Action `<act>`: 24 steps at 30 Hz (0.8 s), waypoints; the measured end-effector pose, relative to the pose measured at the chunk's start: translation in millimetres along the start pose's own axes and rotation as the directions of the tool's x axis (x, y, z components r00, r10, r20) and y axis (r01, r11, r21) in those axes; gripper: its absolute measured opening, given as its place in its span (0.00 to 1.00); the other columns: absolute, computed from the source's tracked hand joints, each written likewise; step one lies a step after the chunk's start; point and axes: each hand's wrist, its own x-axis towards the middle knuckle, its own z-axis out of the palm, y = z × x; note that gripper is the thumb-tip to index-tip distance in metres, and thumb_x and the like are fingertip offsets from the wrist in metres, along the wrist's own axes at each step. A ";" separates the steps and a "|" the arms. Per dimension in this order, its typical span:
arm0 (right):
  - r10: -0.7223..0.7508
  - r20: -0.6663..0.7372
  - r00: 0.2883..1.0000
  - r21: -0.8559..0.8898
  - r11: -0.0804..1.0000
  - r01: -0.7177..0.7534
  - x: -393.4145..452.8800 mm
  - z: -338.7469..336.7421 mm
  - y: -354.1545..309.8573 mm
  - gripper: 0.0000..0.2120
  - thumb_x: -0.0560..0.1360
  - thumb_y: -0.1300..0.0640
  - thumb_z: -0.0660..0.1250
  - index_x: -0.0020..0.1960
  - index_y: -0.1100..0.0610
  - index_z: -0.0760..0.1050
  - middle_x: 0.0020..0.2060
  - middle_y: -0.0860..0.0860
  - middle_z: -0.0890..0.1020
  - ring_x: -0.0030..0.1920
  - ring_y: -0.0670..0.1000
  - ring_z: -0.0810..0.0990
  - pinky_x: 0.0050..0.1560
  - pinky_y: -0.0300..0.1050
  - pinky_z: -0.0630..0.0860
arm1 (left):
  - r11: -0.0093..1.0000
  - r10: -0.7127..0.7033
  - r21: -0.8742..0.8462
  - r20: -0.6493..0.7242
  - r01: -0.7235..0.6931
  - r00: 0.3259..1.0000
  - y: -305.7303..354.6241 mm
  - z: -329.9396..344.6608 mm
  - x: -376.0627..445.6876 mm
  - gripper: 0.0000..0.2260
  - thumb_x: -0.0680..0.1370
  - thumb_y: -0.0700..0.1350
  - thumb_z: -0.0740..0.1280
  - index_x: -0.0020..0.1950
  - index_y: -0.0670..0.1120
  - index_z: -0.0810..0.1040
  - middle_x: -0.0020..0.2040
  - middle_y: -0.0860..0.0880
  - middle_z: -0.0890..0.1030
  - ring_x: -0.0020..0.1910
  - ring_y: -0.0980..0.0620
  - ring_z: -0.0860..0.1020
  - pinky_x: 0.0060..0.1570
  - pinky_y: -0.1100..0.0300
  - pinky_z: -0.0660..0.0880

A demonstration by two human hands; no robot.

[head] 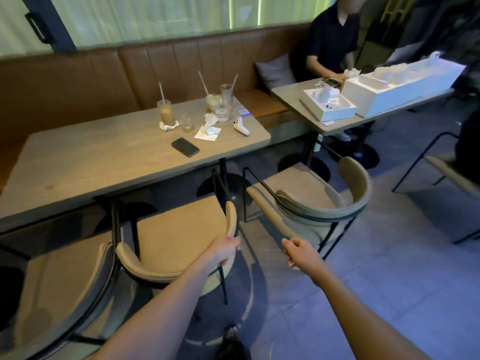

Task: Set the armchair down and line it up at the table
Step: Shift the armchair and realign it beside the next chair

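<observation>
While both arms reach forward, this is how things stand:

Armchair (179, 242): tan fabric seat, a curved padded backrest that wraps round into armrests, and thin black metal legs. It stands on the floor with the front of its seat tucked under the desk's near edge, facing the desk squarely.

Left hand (224, 249): closed on the chair's right side, just under the tip of the upright tan armrest, fingers curled round the black frame there.

Right hand (298, 252): loosely curled at the near end of the neighbouring chair's long padded armrest; whether it truly grips the arm or only touches it I cannot tell.

Second armchair (319, 201): same tan padding and black tube frame, standing to the right, turned at an angle, off the desk's right corner.

Desk (91, 162): long rectangular top of pale matte wood grain on a black pedestal.

On the desk: a dark phone (185, 147) lying flat, a tall glass of milky brown drink (164, 112) with a straw, crumpled napkins (209, 128), a white controller (240, 126).

Bench (104, 76): brown ribbed leather running behind the desk.

Floor (376, 281): smooth grey tiles.
</observation>
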 end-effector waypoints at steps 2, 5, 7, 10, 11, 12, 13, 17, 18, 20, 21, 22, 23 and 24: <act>0.030 -0.063 0.998 0.015 0.999 -0.029 4.1 -19.8 16.3 0.20 0.81 0.49 0.60 0.32 0.55 0.69 0.25 0.50 0.74 0.30 0.50 0.73 0.38 0.45 0.70 | 0.998 0.017 0.057 0.040 -0.019 0.999 17.5 26.5 11.6 0.17 0.83 0.48 0.58 0.35 0.46 0.71 0.25 0.50 0.63 0.17 0.54 0.59 0.19 0.64 0.56; 0.097 -0.126 0.987 0.025 0.995 -0.095 22.0 -52.0 33.0 0.19 0.80 0.53 0.60 0.31 0.55 0.67 0.24 0.50 0.72 0.28 0.50 0.70 0.36 0.46 0.68 | 0.996 -0.023 0.088 0.061 0.018 0.998 41.1 59.8 32.2 0.17 0.82 0.50 0.59 0.35 0.47 0.71 0.27 0.50 0.63 0.17 0.55 0.59 0.16 0.65 0.55; 0.129 -0.122 0.984 0.059 0.991 -0.123 38.0 -74.5 36.9 0.16 0.80 0.56 0.59 0.34 0.57 0.68 0.27 0.52 0.72 0.30 0.51 0.71 0.36 0.47 0.70 | 0.995 -0.064 0.085 0.081 0.057 0.995 58.8 78.5 48.7 0.15 0.82 0.49 0.59 0.36 0.48 0.71 0.28 0.50 0.64 0.20 0.54 0.60 0.18 0.66 0.55; 0.156 -0.129 0.979 0.107 0.984 -0.143 65.4 -107.8 38.5 0.14 0.82 0.57 0.58 0.38 0.59 0.69 0.31 0.56 0.74 0.31 0.52 0.72 0.35 0.45 0.70 | 0.993 -0.098 0.069 0.099 0.092 0.990 87.6 102.4 81.0 0.14 0.82 0.46 0.58 0.37 0.48 0.71 0.31 0.49 0.67 0.24 0.53 0.62 0.23 0.65 0.56; 0.178 -0.131 0.975 0.129 0.978 -0.161 75.3 -118.2 38.8 0.14 0.82 0.58 0.57 0.38 0.59 0.69 0.31 0.57 0.74 0.30 0.52 0.72 0.33 0.44 0.70 | 0.992 -0.113 0.060 0.105 0.107 0.988 98.1 109.0 92.4 0.13 0.82 0.46 0.58 0.38 0.47 0.71 0.31 0.49 0.67 0.23 0.53 0.61 0.24 0.65 0.55; 0.206 -0.127 0.970 0.137 0.972 -0.188 85.5 -127.8 39.8 0.14 0.82 0.58 0.57 0.39 0.59 0.70 0.32 0.56 0.75 0.30 0.51 0.72 0.32 0.42 0.69 | 0.991 -0.132 0.046 0.112 0.127 0.985 108.8 115.0 103.6 0.12 0.82 0.45 0.57 0.38 0.46 0.72 0.30 0.49 0.66 0.23 0.53 0.59 0.23 0.65 0.53; 0.232 -0.122 0.965 0.143 0.966 -0.215 96.5 -136.3 40.8 0.13 0.82 0.57 0.57 0.41 0.59 0.70 0.33 0.56 0.77 0.30 0.50 0.73 0.32 0.42 0.69 | 0.990 -0.142 0.033 0.122 0.139 0.982 119.9 120.2 115.5 0.12 0.82 0.45 0.57 0.39 0.46 0.72 0.30 0.49 0.65 0.22 0.52 0.59 0.23 0.66 0.52; 0.293 -0.139 0.946 0.174 0.947 -0.268 142.6 -165.9 41.6 0.12 0.82 0.53 0.57 0.45 0.60 0.72 0.35 0.53 0.79 0.32 0.49 0.75 0.33 0.42 0.71 | 0.985 -0.161 -0.033 0.131 0.167 0.978 158.4 134.5 160.5 0.12 0.81 0.43 0.57 0.39 0.45 0.71 0.28 0.49 0.68 0.22 0.53 0.62 0.20 0.69 0.56; 0.305 -0.146 0.941 0.192 0.942 -0.275 152.3 -171.1 41.5 0.12 0.82 0.53 0.58 0.46 0.59 0.72 0.36 0.53 0.80 0.33 0.49 0.76 0.33 0.42 0.71 | 0.983 -0.171 -0.053 0.120 0.178 0.978 163.9 136.7 170.6 0.12 0.82 0.43 0.57 0.39 0.45 0.70 0.29 0.49 0.69 0.23 0.53 0.64 0.19 0.70 0.57; 0.331 -0.142 0.933 0.224 0.929 -0.295 167.2 -180.1 41.6 0.09 0.81 0.54 0.58 0.47 0.58 0.72 0.38 0.53 0.79 0.36 0.50 0.75 0.36 0.42 0.72 | 0.972 -0.212 -0.075 0.118 0.221 0.970 171.7 140.3 185.0 0.13 0.82 0.44 0.56 0.39 0.45 0.70 0.29 0.48 0.70 0.23 0.53 0.66 0.19 0.70 0.59; 0.345 -0.142 0.928 0.234 0.923 -0.307 174.3 -184.9 42.8 0.09 0.81 0.54 0.58 0.47 0.58 0.72 0.39 0.53 0.79 0.38 0.51 0.75 0.37 0.43 0.72 | 0.967 -0.230 -0.085 0.115 0.241 0.966 174.9 142.1 189.9 0.14 0.82 0.44 0.56 0.38 0.45 0.70 0.30 0.48 0.71 0.24 0.53 0.67 0.20 0.69 0.61; 0.357 -0.147 0.923 0.237 0.918 -0.317 182.3 -190.5 45.1 0.08 0.81 0.54 0.58 0.46 0.57 0.71 0.41 0.53 0.78 0.40 0.51 0.75 0.39 0.44 0.73 | 0.961 -0.246 -0.099 0.113 0.258 0.963 177.5 144.4 195.7 0.14 0.82 0.45 0.57 0.38 0.44 0.71 0.30 0.48 0.72 0.24 0.52 0.68 0.21 0.68 0.62; 0.370 -0.149 0.917 0.239 0.913 -0.329 190.9 -197.1 47.3 0.08 0.81 0.54 0.58 0.46 0.56 0.71 0.43 0.54 0.77 0.42 0.52 0.75 0.41 0.45 0.73 | 0.954 -0.263 -0.115 0.110 0.275 0.958 180.4 147.4 201.2 0.15 0.83 0.45 0.57 0.37 0.44 0.71 0.30 0.47 0.72 0.25 0.52 0.69 0.22 0.67 0.63; 0.383 -0.145 0.912 0.236 0.909 -0.344 199.7 -204.2 49.5 0.08 0.81 0.53 0.58 0.46 0.55 0.70 0.44 0.54 0.77 0.44 0.53 0.75 0.43 0.46 0.73 | 0.944 -0.280 -0.146 0.109 0.294 0.954 182.7 150.3 206.7 0.15 0.83 0.46 0.57 0.37 0.44 0.71 0.30 0.47 0.73 0.25 0.52 0.70 0.24 0.66 0.64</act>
